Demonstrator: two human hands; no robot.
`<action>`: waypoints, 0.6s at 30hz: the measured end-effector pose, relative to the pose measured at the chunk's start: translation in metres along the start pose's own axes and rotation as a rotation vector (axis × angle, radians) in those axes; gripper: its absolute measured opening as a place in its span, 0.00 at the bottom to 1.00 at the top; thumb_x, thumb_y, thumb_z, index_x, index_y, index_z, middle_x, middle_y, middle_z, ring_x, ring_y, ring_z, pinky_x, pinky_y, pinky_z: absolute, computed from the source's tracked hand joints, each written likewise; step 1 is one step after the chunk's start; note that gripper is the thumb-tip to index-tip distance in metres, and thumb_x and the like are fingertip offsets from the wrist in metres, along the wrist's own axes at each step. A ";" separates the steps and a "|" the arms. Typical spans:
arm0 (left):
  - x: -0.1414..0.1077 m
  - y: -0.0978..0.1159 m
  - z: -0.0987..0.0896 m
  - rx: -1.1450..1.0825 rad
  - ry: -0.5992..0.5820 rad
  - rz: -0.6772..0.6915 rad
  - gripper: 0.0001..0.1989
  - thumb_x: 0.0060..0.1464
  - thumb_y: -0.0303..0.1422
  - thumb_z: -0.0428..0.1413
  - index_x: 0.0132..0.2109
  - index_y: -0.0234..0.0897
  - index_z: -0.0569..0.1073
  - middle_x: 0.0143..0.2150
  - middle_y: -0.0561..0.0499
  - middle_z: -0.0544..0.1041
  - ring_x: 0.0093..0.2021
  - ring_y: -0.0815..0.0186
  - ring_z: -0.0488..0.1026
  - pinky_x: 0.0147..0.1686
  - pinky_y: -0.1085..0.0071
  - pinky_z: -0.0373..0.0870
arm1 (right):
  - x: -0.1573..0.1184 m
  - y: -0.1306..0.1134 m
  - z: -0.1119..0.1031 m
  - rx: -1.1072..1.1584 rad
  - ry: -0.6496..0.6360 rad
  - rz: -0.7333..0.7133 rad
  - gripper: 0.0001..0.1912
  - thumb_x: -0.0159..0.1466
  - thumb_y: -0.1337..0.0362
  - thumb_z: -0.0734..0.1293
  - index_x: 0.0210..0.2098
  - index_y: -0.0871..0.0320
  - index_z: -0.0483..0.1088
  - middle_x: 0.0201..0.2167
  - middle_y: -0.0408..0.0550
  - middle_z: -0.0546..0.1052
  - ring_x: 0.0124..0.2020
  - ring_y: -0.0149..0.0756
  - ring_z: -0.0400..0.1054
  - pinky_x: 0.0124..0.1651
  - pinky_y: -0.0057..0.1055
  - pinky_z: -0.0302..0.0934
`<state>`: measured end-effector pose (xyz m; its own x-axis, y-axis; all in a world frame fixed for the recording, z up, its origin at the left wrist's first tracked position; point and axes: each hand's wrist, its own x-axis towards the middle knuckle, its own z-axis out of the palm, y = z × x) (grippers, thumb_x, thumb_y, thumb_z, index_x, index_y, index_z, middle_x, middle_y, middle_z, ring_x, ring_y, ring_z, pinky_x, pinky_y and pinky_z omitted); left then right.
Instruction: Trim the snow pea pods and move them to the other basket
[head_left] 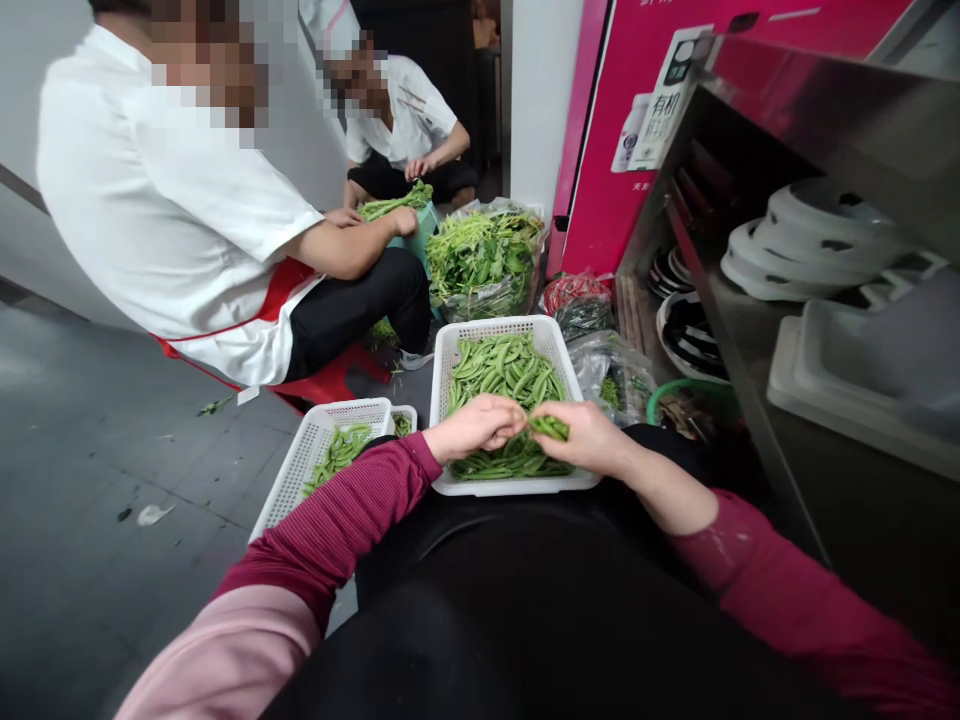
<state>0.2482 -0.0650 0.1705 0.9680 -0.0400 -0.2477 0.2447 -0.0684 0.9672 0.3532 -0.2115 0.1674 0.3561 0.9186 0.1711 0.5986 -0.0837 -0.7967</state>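
Pea pods (517,368) fill a white perforated basket (564,345) in front of my lap. Above its near half, my right hand (592,437) is closed around a few green pea pods (550,428), which stick out toward the left. My left hand (480,424) is beside them with thumb and fingers pinched together at the ends of the pods. Whatever lies between its fingertips is too small to make out. To the left, a second white basket (289,485) holds more pods (341,455), partly hidden by my left sleeve.
A co-worker in a white shirt (172,200) sits on a red stool (322,385) at left; another person (409,110) crouches behind. A bag of leafy greens (484,255) stands beyond the basket. At right are a green-rimmed bin (660,395) and a metal shelf with white dishes (817,235).
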 end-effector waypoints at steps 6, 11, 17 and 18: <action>-0.007 -0.053 -0.003 -0.570 0.285 -0.274 0.12 0.46 0.36 0.46 0.23 0.37 0.51 0.16 0.61 0.48 0.12 0.80 0.42 0.12 0.79 0.34 | 0.007 0.060 0.003 0.561 0.636 0.340 0.11 0.55 0.60 0.59 0.35 0.58 0.64 0.30 0.47 0.73 0.26 0.34 0.68 0.31 0.33 0.63; -0.022 -0.071 -0.012 -0.476 0.408 -0.352 0.20 0.46 0.48 0.47 0.23 0.37 0.51 0.15 0.61 0.52 0.11 0.80 0.43 0.11 0.79 0.34 | 0.013 0.081 0.023 -0.334 0.050 0.376 0.11 0.50 0.67 0.64 0.35 0.58 0.69 0.37 0.51 0.72 0.40 0.39 0.66 0.43 0.31 0.58; -0.017 -0.072 0.016 -0.234 0.347 -0.298 0.17 0.47 0.45 0.48 0.23 0.34 0.57 0.17 0.59 0.60 0.10 0.80 0.48 0.10 0.79 0.39 | 0.039 0.083 0.074 -0.548 -0.082 0.581 0.10 0.49 0.67 0.66 0.31 0.64 0.71 0.33 0.60 0.73 0.35 0.43 0.68 0.34 0.30 0.58; -0.016 -0.073 0.019 -0.216 0.331 -0.307 0.17 0.48 0.44 0.48 0.24 0.34 0.58 0.17 0.59 0.60 0.10 0.80 0.49 0.10 0.79 0.40 | 0.041 0.083 0.077 -0.555 -0.080 0.598 0.10 0.50 0.66 0.66 0.32 0.65 0.71 0.33 0.60 0.73 0.34 0.43 0.68 0.33 0.30 0.58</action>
<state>0.2139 -0.0784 0.1023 0.8066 0.2702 -0.5258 0.4935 0.1820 0.8505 0.3621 -0.1510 0.0633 0.6882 0.6810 -0.2502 0.5990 -0.7279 -0.3337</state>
